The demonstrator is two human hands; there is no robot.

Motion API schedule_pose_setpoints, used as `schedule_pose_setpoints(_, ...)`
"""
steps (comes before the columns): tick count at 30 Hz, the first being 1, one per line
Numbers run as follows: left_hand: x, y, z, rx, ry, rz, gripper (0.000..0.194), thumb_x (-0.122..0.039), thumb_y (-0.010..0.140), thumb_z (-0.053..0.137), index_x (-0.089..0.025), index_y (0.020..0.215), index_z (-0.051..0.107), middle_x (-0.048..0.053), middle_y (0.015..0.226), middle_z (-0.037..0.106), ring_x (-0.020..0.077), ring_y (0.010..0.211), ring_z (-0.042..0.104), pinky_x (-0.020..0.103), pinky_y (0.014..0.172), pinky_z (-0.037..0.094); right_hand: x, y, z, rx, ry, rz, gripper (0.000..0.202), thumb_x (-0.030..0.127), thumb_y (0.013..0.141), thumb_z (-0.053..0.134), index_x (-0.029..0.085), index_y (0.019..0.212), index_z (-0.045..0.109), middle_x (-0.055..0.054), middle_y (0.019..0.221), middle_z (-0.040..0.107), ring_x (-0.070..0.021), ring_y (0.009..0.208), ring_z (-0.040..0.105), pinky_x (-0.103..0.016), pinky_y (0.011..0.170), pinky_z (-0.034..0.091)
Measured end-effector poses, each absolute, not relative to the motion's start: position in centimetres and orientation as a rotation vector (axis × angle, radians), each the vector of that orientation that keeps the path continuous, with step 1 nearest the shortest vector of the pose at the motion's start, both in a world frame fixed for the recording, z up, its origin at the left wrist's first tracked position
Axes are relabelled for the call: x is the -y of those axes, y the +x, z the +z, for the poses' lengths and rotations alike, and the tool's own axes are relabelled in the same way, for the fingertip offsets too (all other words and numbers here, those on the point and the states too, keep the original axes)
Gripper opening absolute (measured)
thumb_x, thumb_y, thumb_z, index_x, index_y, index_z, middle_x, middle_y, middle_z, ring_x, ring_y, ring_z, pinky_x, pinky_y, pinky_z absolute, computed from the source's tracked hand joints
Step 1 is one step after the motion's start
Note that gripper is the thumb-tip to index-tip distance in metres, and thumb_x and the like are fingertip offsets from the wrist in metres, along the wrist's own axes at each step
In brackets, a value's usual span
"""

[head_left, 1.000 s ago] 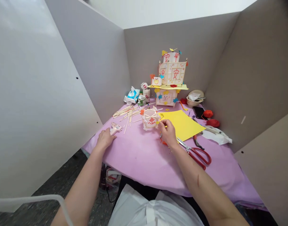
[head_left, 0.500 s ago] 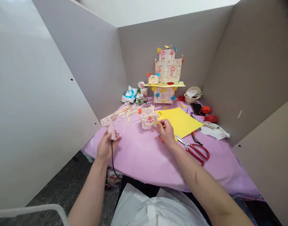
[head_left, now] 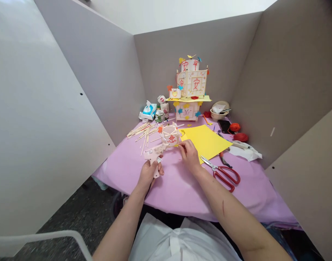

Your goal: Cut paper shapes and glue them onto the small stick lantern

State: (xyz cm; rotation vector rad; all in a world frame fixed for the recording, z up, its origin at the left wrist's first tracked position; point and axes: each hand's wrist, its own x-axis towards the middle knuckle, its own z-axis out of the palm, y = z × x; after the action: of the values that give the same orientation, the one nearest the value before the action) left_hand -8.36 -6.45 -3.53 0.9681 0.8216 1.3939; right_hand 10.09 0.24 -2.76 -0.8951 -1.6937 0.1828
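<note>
My left hand is wrapped round the grip of a pale pink hot glue gun. Its nozzle points right, at the lower front of a small paper lantern with a red character on it and a thin stick frame. Whether the nozzle touches the lantern I cannot tell. Beside the lantern's lower right edge, my right hand pinches a small yellow paper piece, mostly hidden by fingertips and lantern. An orange paper flower sits on the lantern's upper left corner.
Red-handled scissors lie right of my right hand, near a yellow sheet. Loose sticks are spread at the left. Behind stands a tall decorated paper tower. Red yarn and a bowl are at the right.
My left hand has brought the glue gun rightward and turned its nozzle to the lantern. My right hand stays beside the lantern, still pinching.
</note>
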Motion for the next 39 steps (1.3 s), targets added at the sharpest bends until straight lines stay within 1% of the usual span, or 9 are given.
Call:
schedule_pose_setpoints(6,6.8,-9.1,-3.7,-0.762,0.957,1.356,0.048,-0.054,0.071,0.067,-0.014,0.096,0.055,-0.006,0.055,0.045,0.0072,0.043,0.044,0.023,0.047,0.035,0.5,10.1,-2.7,1.781,-0.788,0.053,0.007,0.020,0.091,0.048,0.021,0.094,0.054,-0.006,0.091,0.056,-0.0188,0.088,0.054,-0.032,0.077,0.044)
schedule_pose_setpoints(11,7.2,-9.3,-3.6,-0.705,0.925,1.288,0.046,-0.055,0.072,0.066,-0.015,0.091,0.057,-0.005,0.053,0.044,0.0071,0.041,0.041,0.023,0.044,0.033,1.0,9.7,-2.8,1.770,-0.743,0.158,0.010,0.021,0.091,0.048,0.022,0.096,0.056,-0.006,0.091,0.058,-0.0170,0.083,0.056,-0.030,0.072,0.044)
schedule_pose_setpoints(14,7.3,-9.3,-3.4,-0.698,0.907,1.281,0.046,-0.056,0.072,0.065,-0.014,0.091,0.057,-0.005,0.053,0.043,0.0065,0.041,0.040,0.022,0.044,0.033,0.9,9.4,-2.9,1.629,-0.795,0.402,0.009,0.027,0.090,0.050,0.022,0.091,0.057,-0.002,0.081,0.057,-0.0152,0.073,0.054,-0.029,0.068,0.043)
schedule_pose_setpoints(18,7.2,-9.5,-3.3,-0.680,0.899,1.272,0.048,-0.057,0.074,0.064,-0.013,0.092,0.056,-0.007,0.054,0.042,0.0058,0.040,0.038,0.022,0.044,0.035,0.2,9.2,-3.0,1.335,-0.747,1.028,0.017,0.039,0.084,0.058,0.022,0.084,0.056,0.003,0.070,0.052,-0.0112,0.058,0.046,-0.025,0.057,0.040)
schedule_pose_setpoints(20,7.1,-9.5,-3.4,-0.668,0.899,1.248,0.048,-0.057,0.074,0.063,-0.013,0.092,0.055,-0.007,0.054,0.041,0.0057,0.040,0.038,0.022,0.043,0.035,0.0,9.1,-3.1,1.243,-0.664,1.310,0.022,0.041,0.077,0.065,0.022,0.081,0.056,0.003,0.071,0.050,-0.0100,0.059,0.045,-0.024,0.056,0.039)
schedule_pose_setpoints(23,7.1,-9.5,-3.6,-0.662,0.915,1.207,0.047,-0.057,0.074,0.063,-0.013,0.092,0.055,-0.006,0.054,0.043,0.0062,0.040,0.040,0.022,0.043,0.036,0.1,9.0,-3.2,1.157,-0.583,1.564,0.027,0.042,0.071,0.072,0.022,0.078,0.055,0.003,0.076,0.050,-0.0105,0.068,0.047,-0.022,0.060,0.041)
schedule_pose_setpoints(28,7.2,-9.5,-3.7,-0.679,0.951,1.170,0.047,-0.057,0.074,0.062,-0.013,0.089,0.054,-0.006,0.054,0.044,0.0067,0.040,0.042,0.023,0.044,0.036,0.4,8.9,-3.3,1.114,-0.550,1.696,0.030,0.042,0.068,0.075,0.023,0.078,0.054,0.002,0.076,0.048,-0.0110,0.070,0.045,-0.021,0.060,0.041)
schedule_pose_setpoints(35,7.1,-9.5,-3.9,-0.701,0.983,1.141,0.045,-0.056,0.076,0.061,-0.014,0.089,0.053,-0.006,0.053,0.044,0.0069,0.040,0.044,0.022,0.044,0.037,0.3,9.1,-3.3,1.113,-0.447,1.760,0.025,0.037,0.072,0.074,0.023,0.077,0.055,0.003,0.078,0.048,-0.0094,0.068,0.044,-0.022,0.062,0.039)
schedule_pose_setpoints(39,7.1,-9.5,-3.8,-0.720,0.979,1.133,0.044,-0.056,0.075,0.061,-0.014,0.088,0.053,-0.006,0.053,0.045,0.0071,0.039,0.044,0.022,0.044,0.037,0.5,9.0,-3.3,1.112,-0.471,1.767,0.027,0.037,0.068,0.077,0.023,0.077,0.055,0.003,0.077,0.048,-0.0098,0.066,0.042,-0.024,0.062,0.039)
